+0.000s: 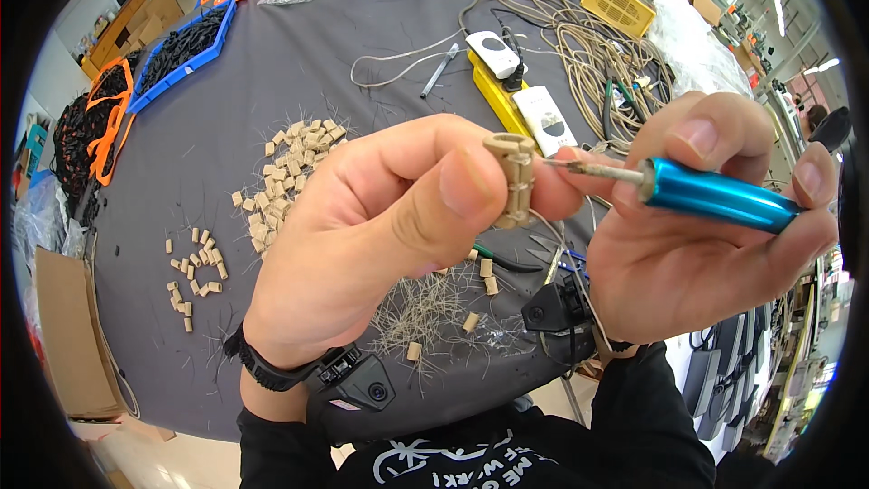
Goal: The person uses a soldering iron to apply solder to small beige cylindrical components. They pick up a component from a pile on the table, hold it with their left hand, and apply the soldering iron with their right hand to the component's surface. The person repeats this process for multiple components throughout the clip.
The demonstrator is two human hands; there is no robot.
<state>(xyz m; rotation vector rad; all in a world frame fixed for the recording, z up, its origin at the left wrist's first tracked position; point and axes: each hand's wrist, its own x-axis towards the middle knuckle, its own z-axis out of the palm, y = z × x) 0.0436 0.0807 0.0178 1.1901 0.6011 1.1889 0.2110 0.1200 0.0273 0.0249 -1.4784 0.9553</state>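
Note:
My left hand [389, 208] pinches a small beige hollow cylinder [518, 179] between thumb and fingers, its open end up. Thin metal wires run along and across its side. In my right hand [697, 263] is a soldering iron [720, 196] with a shiny blue handle, a pale shaft and a thin dark tip. The tip points left and lies close beside the cylinder; whether they touch I cannot tell. Below my hands lies a tangle of fine wire clippings [421, 312], with a few beige cylinders among them.
A pile of beige cylinders [288, 163] and a smaller group [195, 263] lie left on the grey tabletop [217, 127]. A blue tray [186, 54] holds black parts. Cutters [552, 258], a yellow power strip [493, 91], a pen [440, 71] and coiled cables [588, 45] lie around.

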